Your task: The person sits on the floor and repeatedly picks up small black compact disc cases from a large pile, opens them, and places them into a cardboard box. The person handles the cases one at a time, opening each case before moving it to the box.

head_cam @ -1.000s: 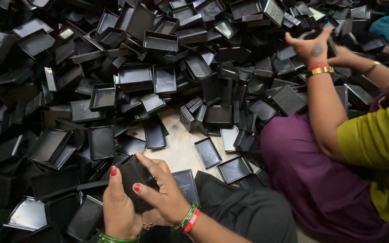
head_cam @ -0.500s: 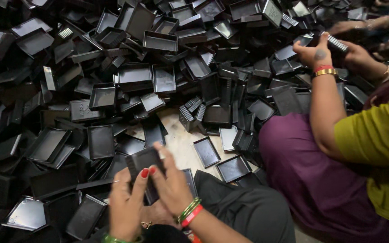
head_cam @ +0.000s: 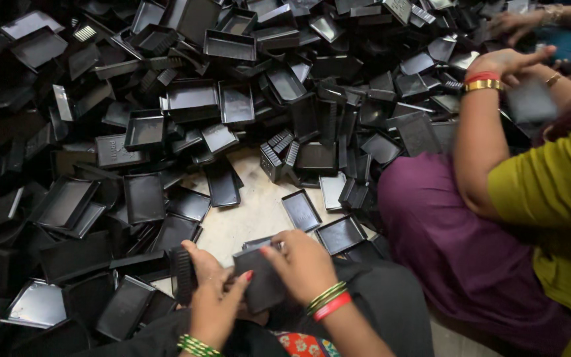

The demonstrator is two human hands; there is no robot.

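Both my hands are low in the view, above my lap. My right hand (head_cam: 302,264) grips a flat black plastic tray piece (head_cam: 262,284) from above, fingers curled over its far edge. My left hand (head_cam: 213,301) holds the same tray piece from the left side and also touches a ribbed black part (head_cam: 181,272) just left of it. Green bangles circle my left wrist, green and red ones my right. My fingernails are painted red.
A huge heap of black plastic trays (head_cam: 186,106) covers the floor ahead and to the left. A small bare floor patch (head_cam: 249,211) lies just ahead of my hands. A person in yellow and purple (head_cam: 497,218) sits right, a raised hand (head_cam: 507,63) over the pile.
My hands dropped lower toward my lap with the black piece and turned it flatter. The neighbouring person's raised hand shifted right, and something blurred moves near it.
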